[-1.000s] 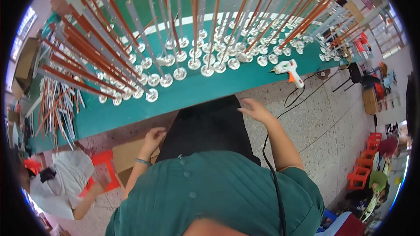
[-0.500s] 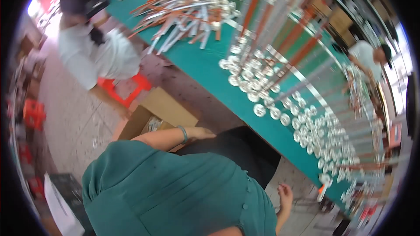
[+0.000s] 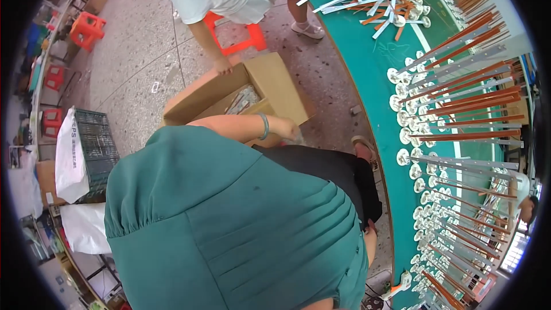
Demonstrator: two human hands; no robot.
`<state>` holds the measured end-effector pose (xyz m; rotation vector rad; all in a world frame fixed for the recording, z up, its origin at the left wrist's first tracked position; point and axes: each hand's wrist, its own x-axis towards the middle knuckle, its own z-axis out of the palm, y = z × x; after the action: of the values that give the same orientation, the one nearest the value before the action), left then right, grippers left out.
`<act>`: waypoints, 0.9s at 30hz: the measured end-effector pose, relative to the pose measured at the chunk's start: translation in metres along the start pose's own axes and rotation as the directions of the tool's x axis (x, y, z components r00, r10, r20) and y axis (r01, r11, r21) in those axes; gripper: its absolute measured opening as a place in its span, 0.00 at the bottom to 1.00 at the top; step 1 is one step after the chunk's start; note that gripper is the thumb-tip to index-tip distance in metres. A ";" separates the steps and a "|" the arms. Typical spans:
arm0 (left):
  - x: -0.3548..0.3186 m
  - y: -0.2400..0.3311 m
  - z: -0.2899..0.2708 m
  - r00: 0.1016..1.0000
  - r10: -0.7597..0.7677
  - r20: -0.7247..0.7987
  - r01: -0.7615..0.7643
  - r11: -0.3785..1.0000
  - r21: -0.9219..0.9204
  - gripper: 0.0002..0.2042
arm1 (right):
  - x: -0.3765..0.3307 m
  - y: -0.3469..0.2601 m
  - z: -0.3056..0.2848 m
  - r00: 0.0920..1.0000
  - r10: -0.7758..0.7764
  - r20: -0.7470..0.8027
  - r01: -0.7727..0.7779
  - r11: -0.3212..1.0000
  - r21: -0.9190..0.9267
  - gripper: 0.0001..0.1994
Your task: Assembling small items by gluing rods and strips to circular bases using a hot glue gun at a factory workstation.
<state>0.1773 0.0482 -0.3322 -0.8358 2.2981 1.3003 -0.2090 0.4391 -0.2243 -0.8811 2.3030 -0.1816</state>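
Observation:
My left hand [image 3: 287, 130], with a green bangle on the wrist, reaches down to the near edge of an open cardboard box [image 3: 279, 83] on the floor. Its fingers are blurred against the box edge, and I cannot make out whether they hold anything. Thin parts lie inside the box. My right hand is out of sight; only a strip of my right arm [image 3: 371, 245] shows beside my dark trousers. My green shirt fills the lower middle of the view.
Another person in a white top sits on a red stool [image 3: 236, 39], one hand [image 3: 221, 66] on the box's far flap. A green table [image 3: 373, 86] runs along the right with upright orange and silver rods [image 3: 459, 138] on round white bases. A green crate [image 3: 95, 144] and white bag [image 3: 71, 158] stand left.
The view has swung left from the table to the floor. My left arm has stretched out to the cardboard box. My right hand has dropped out of sight.

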 end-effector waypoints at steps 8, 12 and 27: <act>-0.056 -0.068 0.036 0.659 -0.511 -0.552 0.681 0.717 0.150 0.29 | 0.005 -0.002 0.012 0.988 0.128 0.087 -0.144 0.965 0.218 0.36; -0.075 -0.102 0.034 0.512 -0.533 -0.674 0.659 0.746 -0.090 0.33 | 0.006 0.035 0.023 0.994 -0.098 -0.046 0.104 0.983 0.153 0.33; -0.097 -0.053 0.092 0.971 -0.222 -0.082 0.188 0.933 -0.305 0.34 | -0.013 0.082 0.001 0.994 -0.030 0.106 0.022 0.997 0.073 0.38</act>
<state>0.2882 0.1370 -0.3571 -1.2455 2.0567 1.5567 -0.2461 0.5102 -0.2462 -0.8641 2.1733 -0.2221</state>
